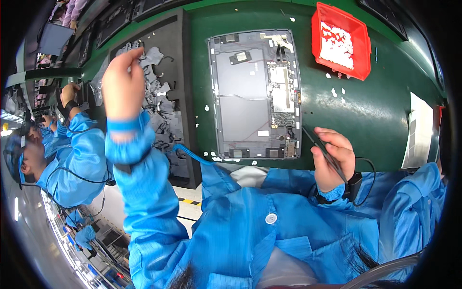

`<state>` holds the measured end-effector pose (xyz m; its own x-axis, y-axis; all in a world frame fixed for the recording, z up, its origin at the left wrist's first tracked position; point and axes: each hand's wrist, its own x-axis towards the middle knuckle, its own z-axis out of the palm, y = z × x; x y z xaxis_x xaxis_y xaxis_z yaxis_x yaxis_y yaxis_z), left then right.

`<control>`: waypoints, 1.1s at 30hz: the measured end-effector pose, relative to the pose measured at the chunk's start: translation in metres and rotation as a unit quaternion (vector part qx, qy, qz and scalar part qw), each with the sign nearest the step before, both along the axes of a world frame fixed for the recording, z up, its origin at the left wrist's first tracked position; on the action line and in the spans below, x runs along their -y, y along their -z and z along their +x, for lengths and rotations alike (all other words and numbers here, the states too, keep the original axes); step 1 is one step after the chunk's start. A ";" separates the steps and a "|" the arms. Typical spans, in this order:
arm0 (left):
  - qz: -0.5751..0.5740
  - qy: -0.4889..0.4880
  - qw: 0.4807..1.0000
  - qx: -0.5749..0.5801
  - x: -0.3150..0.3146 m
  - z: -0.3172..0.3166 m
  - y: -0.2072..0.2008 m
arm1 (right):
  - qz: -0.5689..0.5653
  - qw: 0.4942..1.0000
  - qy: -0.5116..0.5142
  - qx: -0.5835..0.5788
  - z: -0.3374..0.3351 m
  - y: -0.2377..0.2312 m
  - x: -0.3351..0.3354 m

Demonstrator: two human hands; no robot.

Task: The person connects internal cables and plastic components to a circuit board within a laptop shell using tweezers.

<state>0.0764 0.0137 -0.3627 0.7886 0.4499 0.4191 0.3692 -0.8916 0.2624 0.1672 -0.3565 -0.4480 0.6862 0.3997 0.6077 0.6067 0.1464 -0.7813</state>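
My right hand (335, 161) grips dark tweezers (321, 148), whose tips lie beside the right edge of an opened tablet-like device (240, 115). Its grey housing shows a circuit board (283, 91), thin cables and a small black module (240, 57). At the left, my left hand (124, 86) is over a dark foam tray (182, 72) heaped with small grey pieces (166, 120). Its fingers are bent and drawn in, and whatever they hold is hidden. A blue band circles that wrist.
A red bin (363, 48) of white bits stands at the far right on the green table (365, 130). Small white pieces (334, 91) lie scattered. A blue coiled cord (190, 152) runs near the tray. At the left sits a co-worker (72, 164); a blue sleeve (409, 207) shows right.
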 end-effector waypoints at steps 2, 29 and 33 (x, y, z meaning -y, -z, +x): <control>0.052 -0.049 0.995 -0.077 -0.060 0.009 0.033 | -0.005 1.000 -0.006 0.003 0.004 -0.006 -0.007; -0.507 0.189 0.840 0.032 0.065 0.114 0.007 | -0.118 0.979 0.150 0.077 0.054 0.021 -0.078; -0.603 0.216 0.767 0.022 0.105 0.136 0.038 | -0.062 0.986 0.151 0.014 0.053 0.018 -0.081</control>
